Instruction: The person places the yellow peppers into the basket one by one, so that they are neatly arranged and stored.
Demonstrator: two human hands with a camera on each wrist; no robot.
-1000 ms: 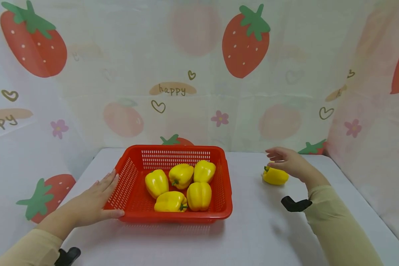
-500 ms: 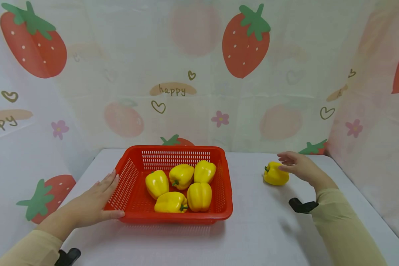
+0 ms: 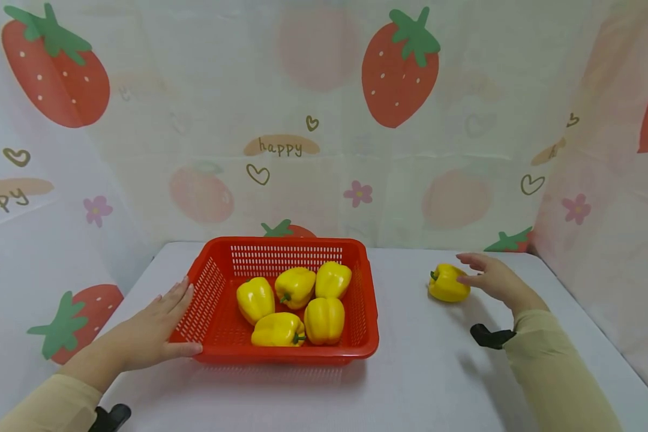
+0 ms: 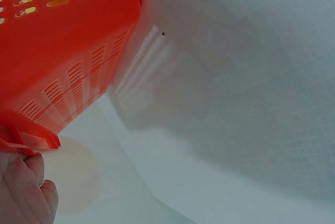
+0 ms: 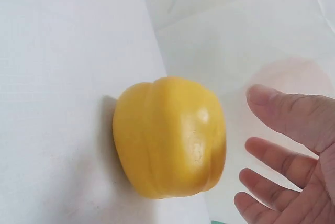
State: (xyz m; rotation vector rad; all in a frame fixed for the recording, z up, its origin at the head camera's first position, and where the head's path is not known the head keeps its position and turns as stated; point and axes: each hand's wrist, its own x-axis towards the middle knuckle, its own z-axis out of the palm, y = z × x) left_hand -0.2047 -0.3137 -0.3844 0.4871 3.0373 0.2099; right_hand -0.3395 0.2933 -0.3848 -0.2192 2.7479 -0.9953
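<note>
A yellow bell pepper lies on its side on the white table, its green stem toward the left. My right hand hovers just right of it, thumb and fingers spread apart; in the right wrist view a gap separates the fingers from the pepper. On the left, a red plastic basket holds several yellow bell peppers. My left hand rests against the basket's left side with fingers straight and thumb at the front corner. The left wrist view shows part of that hand beside the basket's rim.
The white table carries the basket and the lone pepper. A fabric backdrop printed with strawberries and hearts rises behind the table and along both sides. Black straps sit at both wrists.
My right hand has shifted right and slightly down, from over the lone pepper to beside it. The left hand, basket and peppers have stayed in place.
</note>
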